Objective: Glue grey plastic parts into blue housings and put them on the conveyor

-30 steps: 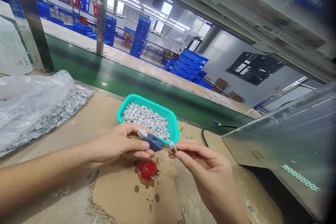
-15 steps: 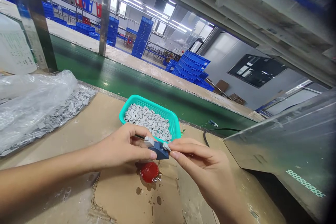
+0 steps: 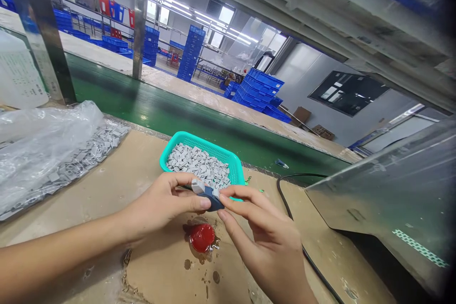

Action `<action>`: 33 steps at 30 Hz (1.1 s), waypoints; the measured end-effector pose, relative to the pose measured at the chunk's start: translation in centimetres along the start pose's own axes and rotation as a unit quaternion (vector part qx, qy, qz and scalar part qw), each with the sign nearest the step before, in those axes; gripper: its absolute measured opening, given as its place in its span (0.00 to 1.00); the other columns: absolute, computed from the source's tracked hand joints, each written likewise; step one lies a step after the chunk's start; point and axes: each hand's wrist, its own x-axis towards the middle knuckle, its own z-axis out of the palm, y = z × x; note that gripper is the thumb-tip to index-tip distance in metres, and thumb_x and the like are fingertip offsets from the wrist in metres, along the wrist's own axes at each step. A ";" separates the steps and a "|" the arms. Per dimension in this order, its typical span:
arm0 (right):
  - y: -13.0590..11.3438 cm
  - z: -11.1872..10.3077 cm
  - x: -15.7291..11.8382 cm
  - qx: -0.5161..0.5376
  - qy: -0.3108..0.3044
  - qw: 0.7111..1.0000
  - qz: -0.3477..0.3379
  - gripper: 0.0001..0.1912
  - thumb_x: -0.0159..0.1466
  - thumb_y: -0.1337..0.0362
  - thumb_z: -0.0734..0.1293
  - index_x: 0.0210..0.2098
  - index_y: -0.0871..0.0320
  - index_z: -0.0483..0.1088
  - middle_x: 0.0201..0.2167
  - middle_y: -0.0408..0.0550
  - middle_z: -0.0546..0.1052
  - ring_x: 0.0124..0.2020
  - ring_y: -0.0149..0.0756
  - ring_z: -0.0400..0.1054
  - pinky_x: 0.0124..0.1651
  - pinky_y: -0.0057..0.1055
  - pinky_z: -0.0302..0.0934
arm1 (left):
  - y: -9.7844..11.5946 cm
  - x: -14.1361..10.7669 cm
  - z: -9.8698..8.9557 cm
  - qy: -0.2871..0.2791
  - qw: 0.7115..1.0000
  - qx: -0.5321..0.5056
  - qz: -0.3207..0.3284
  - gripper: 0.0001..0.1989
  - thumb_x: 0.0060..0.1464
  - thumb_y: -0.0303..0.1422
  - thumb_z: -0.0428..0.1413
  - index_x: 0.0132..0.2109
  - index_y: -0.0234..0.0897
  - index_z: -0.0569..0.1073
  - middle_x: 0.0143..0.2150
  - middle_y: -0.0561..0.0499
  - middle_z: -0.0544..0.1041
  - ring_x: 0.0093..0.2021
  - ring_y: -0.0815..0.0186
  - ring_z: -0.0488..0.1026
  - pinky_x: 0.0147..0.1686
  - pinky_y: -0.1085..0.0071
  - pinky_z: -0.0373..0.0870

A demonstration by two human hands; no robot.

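My left hand (image 3: 160, 205) is closed around a small dark blue plastic part (image 3: 215, 204), thumb on its near side. A light grey piece (image 3: 198, 186) stands up at the left end of the part. My right hand (image 3: 265, 230) has its fingertips pressed on a second small grey piece (image 3: 215, 193) against the right end of the blue part. The fingers hide most of that piece. Just beyond both hands is a turquoise basket (image 3: 165, 153) holding many grey pieces (image 3: 197, 160). Below them, a wet red container (image 3: 202, 238) sits on stained cardboard (image 3: 167, 275).
A clear plastic bag (image 3: 46, 152) with more grey pieces lies at left, near a whitish jug (image 3: 19, 71). A green conveyor belt (image 3: 167, 107) runs behind, carrying a small blue-and-grey part (image 3: 281, 164). A black cable (image 3: 280, 190) and a clear panel (image 3: 388, 190) are at right.
My right hand has moved left, bringing its grey piece closer against the blue part. The part on the belt has shifted slightly left. The view has tilted a little.
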 end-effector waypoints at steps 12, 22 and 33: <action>0.2 1.9 0.3 -0.118 0.085 0.970 -0.194 0.16 0.52 0.81 0.65 0.40 0.64 0.68 0.36 0.53 0.72 0.37 0.34 0.69 0.41 0.29 0.68 | -0.2 -0.2 0.9 0.004 0.993 -0.119 0.019 0.07 0.50 0.33 0.54 0.36 0.35 0.71 0.34 0.52 0.72 0.37 0.71 0.68 0.42 0.72 0.63; 1.2 1.8 0.0 -0.241 0.031 0.912 -0.330 0.13 0.54 0.78 0.65 0.40 0.72 0.69 0.37 0.58 0.75 0.45 0.41 0.67 0.49 0.31 0.66 | 0.5 -0.5 1.6 -0.025 0.953 -0.299 -0.034 0.07 0.53 0.26 0.49 0.31 0.29 0.71 0.31 0.48 0.73 0.34 0.71 0.69 0.36 0.76 0.65; 0.0 1.9 1.4 -0.249 0.064 0.877 -0.405 0.11 0.60 0.74 0.58 0.36 0.69 0.71 0.36 0.55 0.76 0.47 0.41 0.65 0.48 0.32 0.65 | 1.3 -0.8 1.4 -0.058 0.949 -0.309 0.005 0.10 0.55 0.24 0.46 0.34 0.31 0.72 0.31 0.49 0.71 0.28 0.75 0.65 0.34 0.79 0.63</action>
